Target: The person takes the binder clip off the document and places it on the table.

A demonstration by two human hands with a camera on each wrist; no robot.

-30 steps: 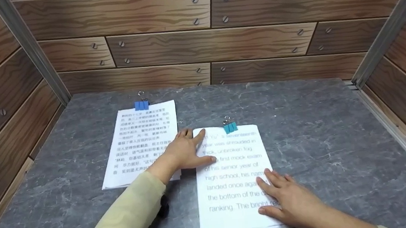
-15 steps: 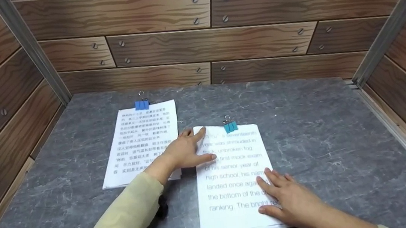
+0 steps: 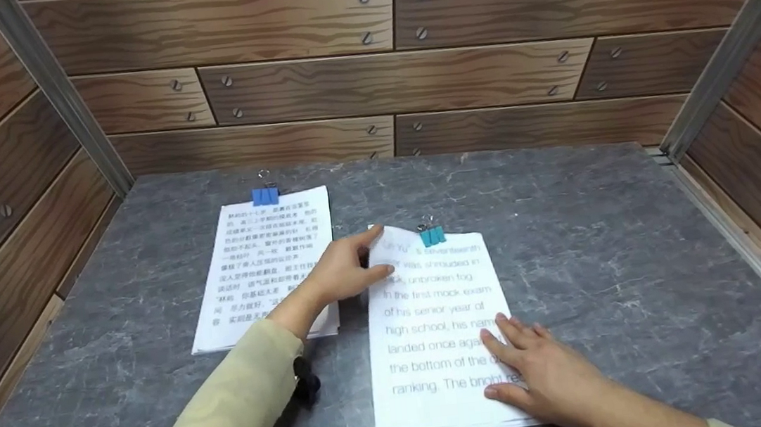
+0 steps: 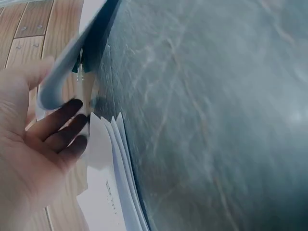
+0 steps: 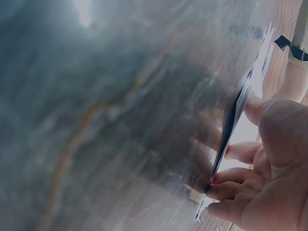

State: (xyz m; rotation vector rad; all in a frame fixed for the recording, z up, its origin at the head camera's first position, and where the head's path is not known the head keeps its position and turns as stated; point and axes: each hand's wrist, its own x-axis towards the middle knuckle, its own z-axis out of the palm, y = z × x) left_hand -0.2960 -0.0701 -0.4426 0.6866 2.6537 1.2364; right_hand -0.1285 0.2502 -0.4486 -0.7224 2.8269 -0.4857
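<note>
A clipped stack of white sheets with large English print [image 3: 443, 408] lies on the table in front of me. A teal binder clip [image 3: 432, 236] grips its top edge. My left hand [image 3: 342, 267] pinches the top left corner, thumb above and index finger beneath, and that corner is raised. In the left wrist view the sheets [image 4: 60, 79] bend up between thumb and fingers of the left hand [image 4: 38, 139]. My right hand [image 3: 545, 369] rests on the lower right edge with fingers spread. From the right wrist view, the right hand [image 5: 274, 163] lies along the stack's edge.
Another stack with Chinese print [image 3: 266, 268] lies to the left, held by a blue binder clip [image 3: 265, 196]. My left forearm passes over its lower right part. The grey marbled table [image 3: 602, 239] is bordered by wood-patterned walls [image 3: 494, 81] and metal posts.
The left hand has moved slightly up and lifted the English stack's top left corner, which was lying flat one second ago. The right hand has stayed in place.
</note>
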